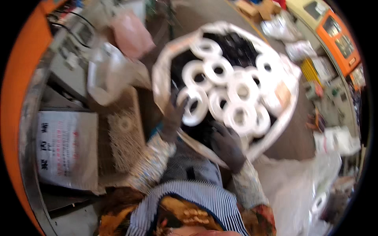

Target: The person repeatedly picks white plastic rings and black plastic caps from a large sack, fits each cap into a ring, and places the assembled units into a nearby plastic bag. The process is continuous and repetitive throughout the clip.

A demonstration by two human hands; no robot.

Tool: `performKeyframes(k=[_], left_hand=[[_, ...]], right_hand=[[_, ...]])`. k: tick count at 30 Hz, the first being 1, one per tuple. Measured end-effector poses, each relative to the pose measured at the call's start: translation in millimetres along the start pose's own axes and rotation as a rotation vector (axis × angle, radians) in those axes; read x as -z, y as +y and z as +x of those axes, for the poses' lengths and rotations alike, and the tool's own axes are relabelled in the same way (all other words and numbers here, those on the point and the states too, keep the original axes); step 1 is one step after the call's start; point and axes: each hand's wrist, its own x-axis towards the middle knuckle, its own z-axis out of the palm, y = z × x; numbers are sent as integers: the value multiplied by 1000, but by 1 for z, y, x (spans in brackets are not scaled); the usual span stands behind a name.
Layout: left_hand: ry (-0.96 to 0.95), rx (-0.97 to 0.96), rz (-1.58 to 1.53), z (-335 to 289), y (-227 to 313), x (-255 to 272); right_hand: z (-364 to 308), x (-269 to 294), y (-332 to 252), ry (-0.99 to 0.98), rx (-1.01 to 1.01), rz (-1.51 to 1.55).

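Observation:
A large white sack (pixel 159 84), its mouth rolled open, holds several thick white rings (pixel 217 70) lying over glossy black material (pixel 236 45). My left hand (pixel 172 120), in a dark glove, is at the sack's near left rim. Its fingers are spread, with the tips over the edge of the leftmost white ring (pixel 200 108). My right hand (pixel 228 146), gloved alike, reaches over the near rim with its fingers stretched forward, palm down. Below its fingertips is black material, and beside them lies another white ring (pixel 239 118). Motion blurs both hands, and I see nothing lifted in either.
On the left stand an open carton (pixel 138 122) with tangled pale strands and a white printed sack (pixel 67 149). Behind them are clear bags (pixel 104 74) and a pink bag (pixel 132 33). Clear plastic sheeting (pixel 287 181) spreads at the right. An orange machine (pixel 336 39) stands far right.

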Motion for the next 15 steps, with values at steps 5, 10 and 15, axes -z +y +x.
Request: performKeyframes(k=[5, 10, 15], left_hand=[[-66, 105, 453, -16, 8, 2], [-230, -252, 147, -41, 31, 7], [-276, 225, -133, -53, 44, 5]], right_hand=[[10, -5, -9, 499, -8, 259], [38, -12, -31, 554, -27, 110], [38, -21, -38, 439, -155, 327]])
